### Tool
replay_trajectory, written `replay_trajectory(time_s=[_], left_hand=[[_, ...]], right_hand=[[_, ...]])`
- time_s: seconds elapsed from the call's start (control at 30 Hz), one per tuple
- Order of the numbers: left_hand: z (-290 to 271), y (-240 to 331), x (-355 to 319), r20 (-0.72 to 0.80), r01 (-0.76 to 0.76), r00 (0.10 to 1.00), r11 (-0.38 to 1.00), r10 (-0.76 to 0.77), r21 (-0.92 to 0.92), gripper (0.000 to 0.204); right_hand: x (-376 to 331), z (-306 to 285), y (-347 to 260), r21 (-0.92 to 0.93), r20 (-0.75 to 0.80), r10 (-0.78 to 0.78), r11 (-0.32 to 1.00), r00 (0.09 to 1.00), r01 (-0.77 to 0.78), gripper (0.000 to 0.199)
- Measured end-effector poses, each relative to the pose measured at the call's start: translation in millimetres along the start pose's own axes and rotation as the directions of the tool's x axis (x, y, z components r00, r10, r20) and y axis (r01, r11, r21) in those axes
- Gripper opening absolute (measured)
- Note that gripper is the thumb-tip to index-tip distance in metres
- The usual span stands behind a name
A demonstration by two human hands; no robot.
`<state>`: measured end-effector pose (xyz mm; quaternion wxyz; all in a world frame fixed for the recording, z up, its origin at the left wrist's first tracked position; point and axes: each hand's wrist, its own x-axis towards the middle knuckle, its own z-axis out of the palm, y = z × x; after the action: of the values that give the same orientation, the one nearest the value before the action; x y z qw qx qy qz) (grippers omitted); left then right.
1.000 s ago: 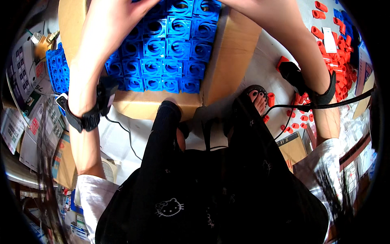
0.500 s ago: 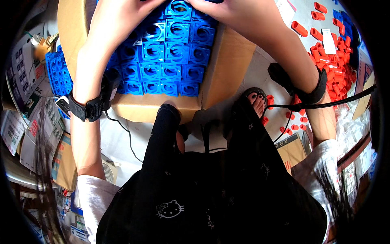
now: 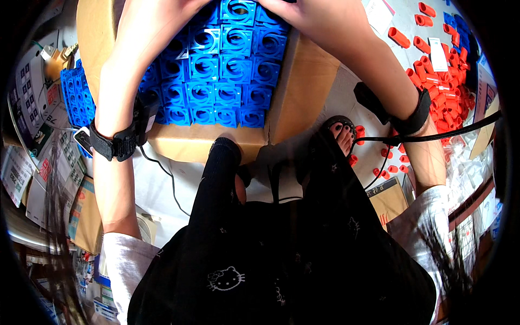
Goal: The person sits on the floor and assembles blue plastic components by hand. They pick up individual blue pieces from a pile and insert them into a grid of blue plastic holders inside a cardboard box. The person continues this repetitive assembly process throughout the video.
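Observation:
Blue square plastic parts, each with a large round hole, stand in rows inside an open brown carton. My left hand reaches over the carton's far left part. From the other side my right hand comes in above the far right rows. The fingers of both hands run past the picture's top edge, so whatever they touch or hold is hidden. A black strap circles my left wrist, and another strap my right forearm.
Red plastic tubes lie heaped on the floor at the right, with a white slip among them. More blue parts stack left of the carton. A black cable crosses to my right arm. A sandalled foot stands beside the carton.
Both hands have shifted slightly toward the top edge, and the right forearm a little left. The carton and the rows of blue parts look the same.

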<state>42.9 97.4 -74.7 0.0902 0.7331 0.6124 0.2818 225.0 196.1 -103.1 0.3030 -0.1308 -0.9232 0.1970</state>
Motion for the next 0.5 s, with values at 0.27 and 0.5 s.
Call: replay_trajectory(time_s=[0.27, 0.5], left_hand=[[-10, 2, 5, 0.059, 0.13, 0.99, 0.987, -0.125, -0.099, 0.021], [-8, -3, 0, 0.032, 0.138, 0.99, 0.99, -0.138, 0.01, 0.021]], right_hand=[[11, -14, -15, -0.081, 0.164, 0.135, 0.989, 0.977, -0.123, 0.025], [11, -11, -16, -0.131, 0.118, 0.062, 0.99, 0.991, -0.046, 0.017]])
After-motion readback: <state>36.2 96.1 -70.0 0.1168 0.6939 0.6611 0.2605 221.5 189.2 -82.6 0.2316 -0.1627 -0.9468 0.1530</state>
